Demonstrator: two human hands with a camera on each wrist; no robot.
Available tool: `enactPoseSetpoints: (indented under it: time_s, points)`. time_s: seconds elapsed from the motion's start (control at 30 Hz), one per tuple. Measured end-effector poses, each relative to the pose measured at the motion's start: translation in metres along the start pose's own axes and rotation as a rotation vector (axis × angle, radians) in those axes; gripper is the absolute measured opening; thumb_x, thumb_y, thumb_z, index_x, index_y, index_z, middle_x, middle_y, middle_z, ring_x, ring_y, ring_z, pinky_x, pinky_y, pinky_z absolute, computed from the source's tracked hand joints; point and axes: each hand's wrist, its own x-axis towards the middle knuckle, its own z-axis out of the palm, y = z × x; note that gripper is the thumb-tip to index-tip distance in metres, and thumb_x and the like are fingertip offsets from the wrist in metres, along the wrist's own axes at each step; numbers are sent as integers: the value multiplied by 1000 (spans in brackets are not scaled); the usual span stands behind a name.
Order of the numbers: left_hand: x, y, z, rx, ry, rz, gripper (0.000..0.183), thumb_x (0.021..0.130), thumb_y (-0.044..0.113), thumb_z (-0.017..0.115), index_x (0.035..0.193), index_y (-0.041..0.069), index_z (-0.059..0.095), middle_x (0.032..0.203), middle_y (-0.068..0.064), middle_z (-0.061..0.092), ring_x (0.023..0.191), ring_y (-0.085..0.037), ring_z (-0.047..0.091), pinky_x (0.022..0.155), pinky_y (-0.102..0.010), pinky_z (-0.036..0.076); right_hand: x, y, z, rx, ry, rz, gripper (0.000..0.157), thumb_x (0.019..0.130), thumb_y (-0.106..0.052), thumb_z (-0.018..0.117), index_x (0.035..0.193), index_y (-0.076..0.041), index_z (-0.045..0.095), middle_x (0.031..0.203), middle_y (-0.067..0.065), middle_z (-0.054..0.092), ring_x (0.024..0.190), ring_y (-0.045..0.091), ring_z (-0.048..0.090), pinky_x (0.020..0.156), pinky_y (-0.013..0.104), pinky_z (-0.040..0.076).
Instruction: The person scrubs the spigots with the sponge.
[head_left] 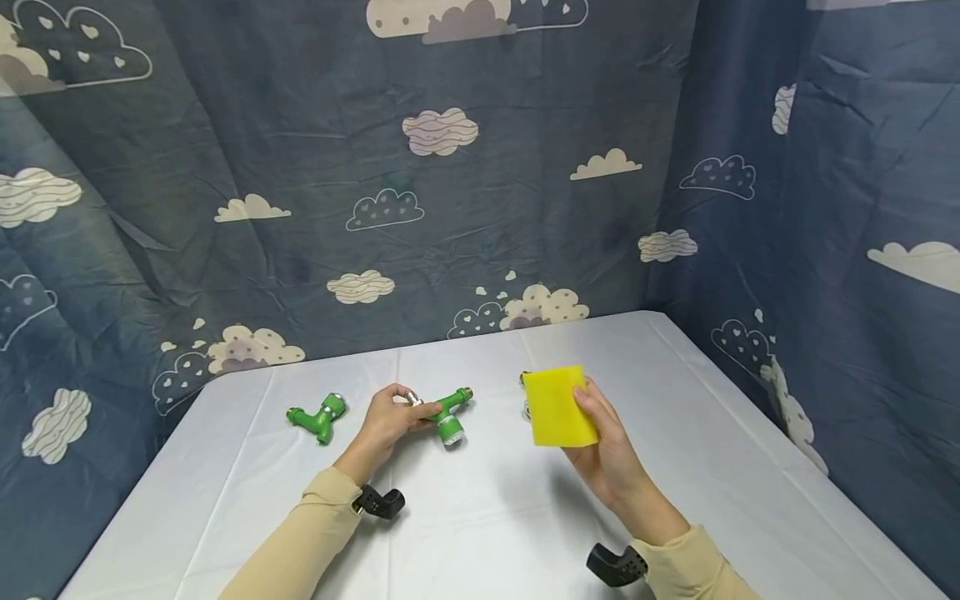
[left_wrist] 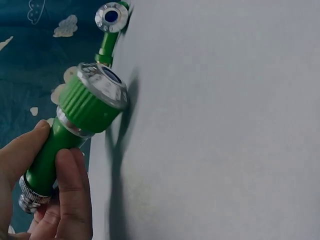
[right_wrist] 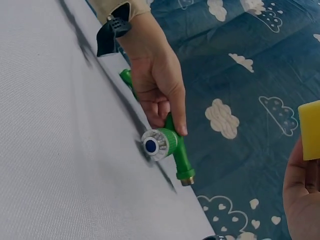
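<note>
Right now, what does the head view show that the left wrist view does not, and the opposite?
Of these two, only the head view shows the right hand holding a yellow block; only the left wrist view shows a blue disc on the held green fitting. Both show the left hand gripping that fitting, the white table and patterned cloth.

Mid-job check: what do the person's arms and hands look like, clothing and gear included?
The ungloved left hand and ungloved right hand emerge from a plain beige fabric left sleeve and matching beige fabric right sleeve, both reaching the wrist. Each wrist carries a small, curved black wrist unit marked with tiny dots, possibly holes. I see no cables.
</note>
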Motion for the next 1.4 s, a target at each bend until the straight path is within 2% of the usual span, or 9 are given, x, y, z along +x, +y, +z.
enactPoseSetpoints:
  time_s: [0.23, 0.47, 0.6, 0.87, 1.03, 1.13, 1.23, 1.4]
  points:
    - [6, -3, 0, 118, 84, -44, 44, 86, 11, 91, 107, 1, 54, 92, -12, 70, 68, -11, 77, 72, -25, 67, 0, 0, 0, 15, -6, 2, 27, 115, -33, 39, 139, -24, 44, 116, -5, 63, 104, 12, 62, 91, 22, 61]
    - [9, -6, -1, 156, 117, -21, 43, 88, 12, 91, 116, -8, 66, 100, -15, 71, 69, -9, 77, 72, -24, 67, 1, 1, 2, 7, 18, 15, 29, 114, -33, 40, 140, -23, 44, 116, -4, 63, 105, 13, 62, 91, 21, 61]
    - [11, -7, -2, 230, 135, -1, 45, 87, 15, 92, 119, -9, 70, 108, -19, 71, 69, -7, 75, 71, -23, 67, 2, 1, 2, 2, 23, 23, 29, 113, -32, 41, 141, -24, 43, 116, -4, 62, 105, 14, 61, 92, 22, 60]
    - [11, -3, -1, 412, 160, 69, 45, 83, 21, 94, 113, -1, 69, 95, -15, 81, 58, -12, 72, 54, -23, 60, 1, 1, 2, -6, 31, 8, 28, 113, -30, 42, 140, -23, 44, 118, -3, 63, 105, 15, 61, 92, 23, 61]
    - [9, -1, 0, 568, 157, 194, 49, 84, 22, 94, 119, -1, 68, 94, -15, 83, 59, -15, 74, 52, -23, 57, 1, 0, 1, -3, 44, 2, 27, 113, -30, 42, 139, -24, 44, 118, -4, 62, 106, 15, 60, 92, 22, 60]
    - [6, 1, -2, 621, 148, 246, 48, 85, 23, 93, 119, -1, 68, 95, -16, 83, 60, -16, 74, 52, -25, 59, 1, 0, 0, 3, 38, -1, 26, 114, -31, 42, 140, -24, 43, 119, -4, 61, 105, 15, 60, 91, 22, 59]
    - [4, 5, -9, 673, 147, 261, 47, 86, 26, 92, 118, 0, 70, 99, -15, 82, 70, -19, 75, 58, -29, 61, 1, -1, 0, 12, 26, -5, 26, 114, -31, 41, 140, -26, 42, 120, -5, 61, 106, 14, 60, 91, 22, 59]
    - [4, 16, -28, 781, 171, 298, 47, 88, 29, 90, 121, 1, 71, 108, -18, 79, 100, -35, 73, 83, -48, 63, 2, 0, -1, 30, 14, -21, 27, 115, -31, 40, 141, -28, 43, 122, -5, 60, 106, 14, 59, 91, 22, 59]
